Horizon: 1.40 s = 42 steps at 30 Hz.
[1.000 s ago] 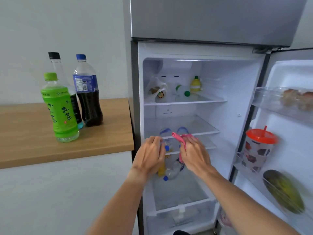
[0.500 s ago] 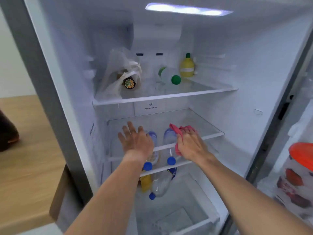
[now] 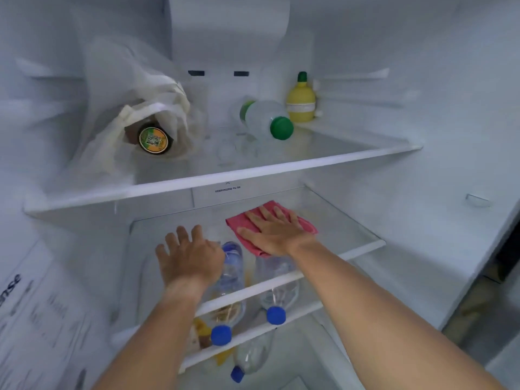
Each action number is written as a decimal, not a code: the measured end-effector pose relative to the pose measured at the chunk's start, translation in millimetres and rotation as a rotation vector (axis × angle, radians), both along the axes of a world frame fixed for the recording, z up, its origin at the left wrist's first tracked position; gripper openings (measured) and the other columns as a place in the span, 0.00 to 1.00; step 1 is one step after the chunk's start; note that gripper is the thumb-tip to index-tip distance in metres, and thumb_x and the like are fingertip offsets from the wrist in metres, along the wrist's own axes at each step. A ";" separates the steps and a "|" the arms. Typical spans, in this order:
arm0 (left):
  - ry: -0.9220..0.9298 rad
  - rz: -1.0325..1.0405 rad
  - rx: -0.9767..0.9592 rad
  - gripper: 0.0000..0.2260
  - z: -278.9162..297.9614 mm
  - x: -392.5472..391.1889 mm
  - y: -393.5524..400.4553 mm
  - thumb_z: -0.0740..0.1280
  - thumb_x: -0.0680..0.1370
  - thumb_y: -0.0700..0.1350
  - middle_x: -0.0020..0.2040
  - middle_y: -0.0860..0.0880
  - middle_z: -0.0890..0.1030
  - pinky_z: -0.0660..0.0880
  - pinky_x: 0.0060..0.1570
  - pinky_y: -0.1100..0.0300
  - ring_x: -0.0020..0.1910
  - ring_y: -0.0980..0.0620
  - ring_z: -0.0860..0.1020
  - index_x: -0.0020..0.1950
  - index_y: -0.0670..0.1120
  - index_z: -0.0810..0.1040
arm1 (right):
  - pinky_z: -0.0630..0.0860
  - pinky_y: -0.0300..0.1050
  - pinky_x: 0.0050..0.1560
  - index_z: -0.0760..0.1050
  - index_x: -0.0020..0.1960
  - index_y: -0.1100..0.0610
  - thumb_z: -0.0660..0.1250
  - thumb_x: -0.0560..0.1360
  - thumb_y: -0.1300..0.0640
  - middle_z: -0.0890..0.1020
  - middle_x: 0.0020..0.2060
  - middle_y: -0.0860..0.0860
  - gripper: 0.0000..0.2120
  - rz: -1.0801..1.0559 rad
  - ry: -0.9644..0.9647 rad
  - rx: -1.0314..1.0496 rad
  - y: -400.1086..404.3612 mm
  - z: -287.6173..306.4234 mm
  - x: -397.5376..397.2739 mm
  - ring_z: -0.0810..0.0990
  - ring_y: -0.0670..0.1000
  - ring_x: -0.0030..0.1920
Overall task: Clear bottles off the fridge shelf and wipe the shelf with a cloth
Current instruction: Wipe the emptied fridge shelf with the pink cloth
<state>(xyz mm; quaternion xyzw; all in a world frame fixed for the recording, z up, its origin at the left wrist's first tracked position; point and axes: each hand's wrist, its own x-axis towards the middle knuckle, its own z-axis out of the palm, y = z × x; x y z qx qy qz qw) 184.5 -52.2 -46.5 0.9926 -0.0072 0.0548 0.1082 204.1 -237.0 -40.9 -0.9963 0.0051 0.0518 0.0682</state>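
A pink cloth (image 3: 305, 225) lies spread on the middle glass shelf (image 3: 346, 229) of the open fridge. My right hand (image 3: 271, 230) presses flat on the cloth, fingers spread and pointing to the back. My left hand (image 3: 190, 256) rests flat on the same shelf to the left, fingers apart, holding nothing. No bottles stand on this shelf. Through the glass I see two clear bottles with blue caps (image 3: 277, 315) lying on the shelf below, and a third blue-capped bottle (image 3: 247, 358) lower still.
The upper shelf (image 3: 281, 166) carries a white plastic bag (image 3: 135, 108) with a dark jar (image 3: 153, 139) in it, a clear bottle with a green cap (image 3: 267, 119) on its side and a yellow lemon-shaped bottle (image 3: 300, 101). Fridge walls close in left and right.
My head has moved close into the fridge. My right hand went from holding the bunched cloth at the shelf edge to pressing it flat further back. My left hand reached onto the shelf.
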 end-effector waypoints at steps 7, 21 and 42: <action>-0.030 -0.006 -0.020 0.23 -0.7 0.6 1.6 0.52 0.80 0.50 0.74 0.45 0.65 0.58 0.73 0.42 0.74 0.42 0.62 0.75 0.49 0.61 | 0.42 0.67 0.76 0.52 0.82 0.48 0.44 0.84 0.43 0.52 0.81 0.52 0.27 -0.073 -0.055 0.049 7.5 3.1 22.4 0.48 0.61 0.80; -0.029 -0.014 -0.031 0.22 -5.5 3.4 3.3 0.50 0.80 0.51 0.74 0.44 0.64 0.56 0.73 0.41 0.74 0.41 0.61 0.74 0.49 0.62 | 0.51 0.56 0.78 0.60 0.78 0.57 0.45 0.84 0.47 0.64 0.77 0.56 0.26 -0.262 -0.162 -0.014 -86.8 -2.7 9.8 0.60 0.57 0.77; -0.018 -0.015 -0.056 0.22 -2.0 -0.1 3.5 0.51 0.80 0.51 0.74 0.45 0.65 0.56 0.73 0.41 0.74 0.42 0.61 0.75 0.50 0.62 | 0.37 0.63 0.74 0.43 0.81 0.40 0.39 0.72 0.24 0.45 0.82 0.47 0.40 -0.277 -0.031 0.004 -74.6 -9.3 -50.7 0.42 0.55 0.80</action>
